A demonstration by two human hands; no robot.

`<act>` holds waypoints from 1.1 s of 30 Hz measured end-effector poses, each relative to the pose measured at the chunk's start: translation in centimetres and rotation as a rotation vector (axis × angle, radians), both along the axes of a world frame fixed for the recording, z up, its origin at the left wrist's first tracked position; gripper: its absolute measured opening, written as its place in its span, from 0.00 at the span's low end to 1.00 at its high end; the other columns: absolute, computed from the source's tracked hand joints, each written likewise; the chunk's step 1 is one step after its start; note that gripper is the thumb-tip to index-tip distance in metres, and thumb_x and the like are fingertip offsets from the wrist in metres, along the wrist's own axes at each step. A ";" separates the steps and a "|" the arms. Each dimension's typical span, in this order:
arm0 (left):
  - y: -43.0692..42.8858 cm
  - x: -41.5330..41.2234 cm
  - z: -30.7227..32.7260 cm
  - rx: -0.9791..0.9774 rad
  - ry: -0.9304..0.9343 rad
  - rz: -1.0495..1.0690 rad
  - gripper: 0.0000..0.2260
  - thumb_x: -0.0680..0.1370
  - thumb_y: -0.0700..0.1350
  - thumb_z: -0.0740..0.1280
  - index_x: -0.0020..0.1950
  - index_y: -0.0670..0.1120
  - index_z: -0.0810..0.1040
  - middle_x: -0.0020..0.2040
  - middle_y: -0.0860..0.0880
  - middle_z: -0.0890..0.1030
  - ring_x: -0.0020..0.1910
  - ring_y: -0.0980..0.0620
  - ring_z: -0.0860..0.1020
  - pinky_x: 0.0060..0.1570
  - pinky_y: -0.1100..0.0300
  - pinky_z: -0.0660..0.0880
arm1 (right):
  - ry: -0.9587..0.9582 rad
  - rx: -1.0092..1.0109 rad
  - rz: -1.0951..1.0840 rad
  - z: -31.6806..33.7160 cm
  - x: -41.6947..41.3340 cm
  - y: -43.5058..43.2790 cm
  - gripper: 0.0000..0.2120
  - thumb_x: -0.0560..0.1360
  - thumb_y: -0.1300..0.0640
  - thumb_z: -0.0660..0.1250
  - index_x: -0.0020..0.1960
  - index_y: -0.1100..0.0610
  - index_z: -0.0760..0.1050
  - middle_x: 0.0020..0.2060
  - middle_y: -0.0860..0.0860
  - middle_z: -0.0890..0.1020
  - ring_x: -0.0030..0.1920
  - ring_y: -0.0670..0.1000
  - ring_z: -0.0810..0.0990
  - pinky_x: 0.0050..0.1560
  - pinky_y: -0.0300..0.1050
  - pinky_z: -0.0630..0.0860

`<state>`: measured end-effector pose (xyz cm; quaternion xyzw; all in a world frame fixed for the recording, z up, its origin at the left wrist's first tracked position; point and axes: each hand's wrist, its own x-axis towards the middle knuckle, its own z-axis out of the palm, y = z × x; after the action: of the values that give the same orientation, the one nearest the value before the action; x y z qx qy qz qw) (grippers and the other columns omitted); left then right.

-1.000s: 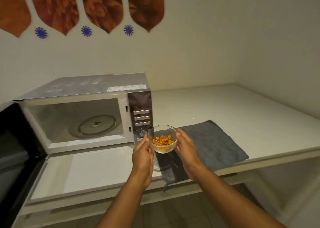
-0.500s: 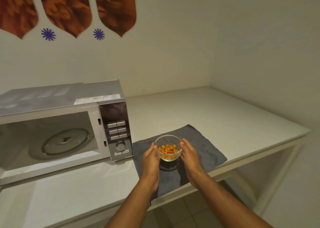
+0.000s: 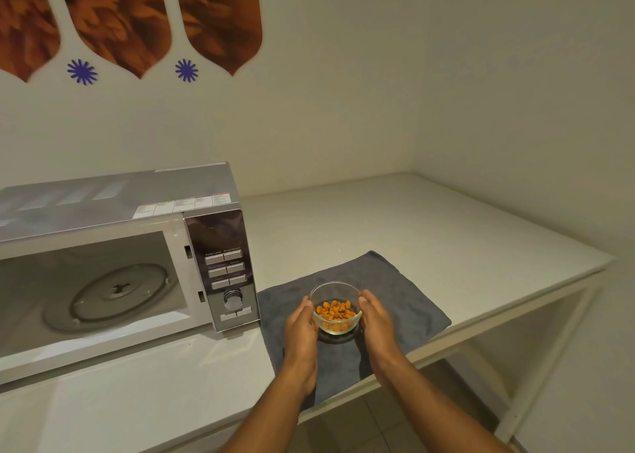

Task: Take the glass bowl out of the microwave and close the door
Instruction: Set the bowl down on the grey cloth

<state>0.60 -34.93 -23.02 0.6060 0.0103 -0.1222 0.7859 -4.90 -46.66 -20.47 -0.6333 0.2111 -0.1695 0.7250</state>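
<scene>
A small glass bowl [image 3: 335,310] with orange snack pieces sits low over the grey cloth [image 3: 388,280], right of the microwave. My left hand [image 3: 302,325] cups its left side and my right hand [image 3: 376,318] cups its right side. Whether the bowl rests on the cloth or hovers just above it I cannot tell. The silver microwave [image 3: 137,212] stands at the left with its cavity open and the glass turntable [image 3: 117,294] bare. Its door is out of the frame.
The white counter [image 3: 429,225] runs back to the wall corner at the right. Its front edge passes just below my wrists. The microwave's control panel [image 3: 225,270] faces me beside the cloth. Brown and blue wall decorations hang above.
Both hands carried the bowl from in front of the microwave's control panel rightward and down onto the grey cloth. My view turned right, so the open door left the frame.
</scene>
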 end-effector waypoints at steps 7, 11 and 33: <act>-0.1 -0.6 0.3 0.020 -0.008 0.019 0.23 0.85 0.59 0.62 0.75 0.48 0.79 0.67 0.47 0.86 0.68 0.49 0.83 0.73 0.44 0.76 | -0.005 -0.026 0.026 -0.6 -0.3 -0.1 0.25 0.84 0.50 0.56 0.79 0.52 0.59 0.75 0.51 0.69 0.64 0.46 0.71 0.59 0.40 0.70; -0.4 -1.0 0.7 0.048 -0.032 0.046 0.19 0.87 0.56 0.60 0.69 0.48 0.84 0.59 0.47 0.89 0.63 0.48 0.86 0.71 0.44 0.78 | -0.010 -0.032 0.039 -1.0 -0.5 -0.1 0.25 0.84 0.49 0.56 0.79 0.51 0.58 0.75 0.51 0.69 0.65 0.46 0.71 0.60 0.41 0.70; 8.8 -7.0 12.4 0.324 -0.208 0.064 0.10 0.87 0.51 0.63 0.56 0.55 0.85 0.49 0.62 0.86 0.52 0.63 0.83 0.49 0.71 0.77 | -0.305 -0.503 -0.108 10.2 -1.2 4.8 0.29 0.82 0.43 0.56 0.80 0.51 0.56 0.79 0.50 0.60 0.78 0.52 0.60 0.73 0.50 0.60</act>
<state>-6.42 -26.15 -10.65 0.7332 -0.0320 -0.0305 0.6785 -6.13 -41.82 -10.30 -0.7481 0.0844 -0.3481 0.5587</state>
